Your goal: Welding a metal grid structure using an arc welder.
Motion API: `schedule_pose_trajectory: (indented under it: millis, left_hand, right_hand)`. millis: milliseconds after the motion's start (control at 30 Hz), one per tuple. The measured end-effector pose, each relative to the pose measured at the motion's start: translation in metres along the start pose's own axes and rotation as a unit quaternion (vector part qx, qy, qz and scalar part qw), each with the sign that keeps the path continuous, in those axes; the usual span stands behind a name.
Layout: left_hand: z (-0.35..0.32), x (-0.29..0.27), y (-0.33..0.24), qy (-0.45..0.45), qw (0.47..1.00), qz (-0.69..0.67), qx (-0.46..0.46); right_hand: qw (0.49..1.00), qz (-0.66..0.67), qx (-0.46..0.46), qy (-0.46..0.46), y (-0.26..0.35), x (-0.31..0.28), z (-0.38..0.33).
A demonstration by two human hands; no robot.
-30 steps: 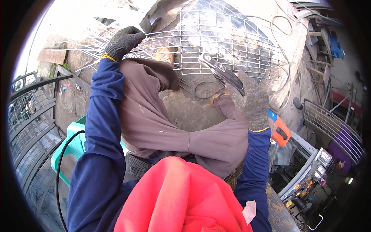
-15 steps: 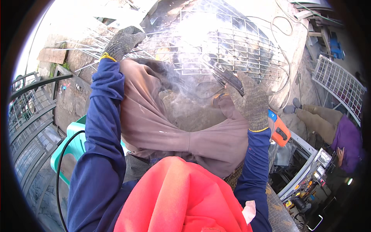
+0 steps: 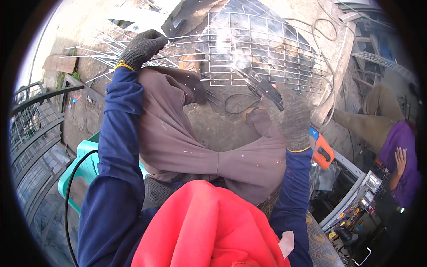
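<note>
Head view, looking down over a red hood (image 3: 204, 227) and blue sleeves. Left hand (image 3: 141, 48) in a dark knit glove, reaching up and out, grip closed down over loose thin metal rods (image 3: 95, 55) that fan out on the concrete ground — whether the fingers pinch one rod or just press on the bunch, can't tell. Right hand (image 3: 291, 116) in a grey knit glove with a yellow cuff, grip wrapped tight around a dark welding holder (image 3: 260, 86), which angles up-left with its tip at the lower edge of the wire grid (image 3: 262, 51). Wire grid lies flat on the ground ahead of the person, upper centre, between the two hands but nearer the right; haze of smoke over its middle. Tiny bright sparks dotted across the frame. Brown cloth (image 3: 187, 138) drapes over the knees below both arms. Black cable (image 3: 235, 100) loops on the ground just under the grid.

Orange tool (image 3: 322, 151) sits just beside the right wrist. Turquoise plastic stool (image 3: 82, 164) at lower left, partly hidden by the left arm. Metal railing (image 3: 31, 129) along the far left edge. Another person in a purple top (image 3: 400, 155) sits at the right — one hand showing, well apart from the work.
</note>
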State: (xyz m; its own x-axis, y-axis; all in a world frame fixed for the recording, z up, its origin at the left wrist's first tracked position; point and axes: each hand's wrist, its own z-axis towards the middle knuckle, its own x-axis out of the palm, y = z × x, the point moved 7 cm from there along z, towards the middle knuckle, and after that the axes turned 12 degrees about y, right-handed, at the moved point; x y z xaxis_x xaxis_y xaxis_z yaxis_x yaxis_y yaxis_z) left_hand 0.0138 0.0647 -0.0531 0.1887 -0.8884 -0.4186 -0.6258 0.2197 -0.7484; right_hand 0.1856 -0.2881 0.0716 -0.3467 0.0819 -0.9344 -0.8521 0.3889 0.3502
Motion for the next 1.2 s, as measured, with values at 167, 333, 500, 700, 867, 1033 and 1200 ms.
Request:
schedule_pose_trajectory:
  millis: [167, 333, 500, 700, 867, 1033, 1200]
  left_hand:
    - [0.005, 0.001, 0.008, -0.008, 1.000, -0.006, 0.001]
    - [0.006, 0.000, 0.011, -0.002, 1.000, 0.001, 0.003]
    - [0.009, 0.002, 0.014, 0.002, 1.000, -0.009, 0.007]
    - [0.006, 0.001, 0.009, 0.011, 0.999, 0.043, -0.005]
    - [0.008, 0.002, 0.012, -0.001, 1.000, -0.014, -0.008]
    - [0.009, 0.003, 0.012, 0.000, 1.000, -0.019, -0.002]
    - [0.012, -0.002, 0.020, 0.002, 1.000, -0.012, 0.021]
  right_hand:
    - [1.000, -0.001, 0.016, 0.021, -0.001, 0.004, -0.002]
    - [0.998, -0.048, -0.001, 0.026, -0.002, 0.006, -0.003]
    - [0.999, -0.028, 0.028, 0.037, -0.006, 0.009, -0.003]
    - [0.999, -0.045, 0.010, 0.020, -0.006, 0.008, -0.003]
    - [1.000, -0.009, 0.019, 0.009, -0.005, 0.002, -0.001]
    - [0.999, 0.015, 0.011, -0.039, -0.006, -0.003, -0.001]
    - [0.999, 0.005, 0.005, -0.034, 0.003, -0.003, 0.003]
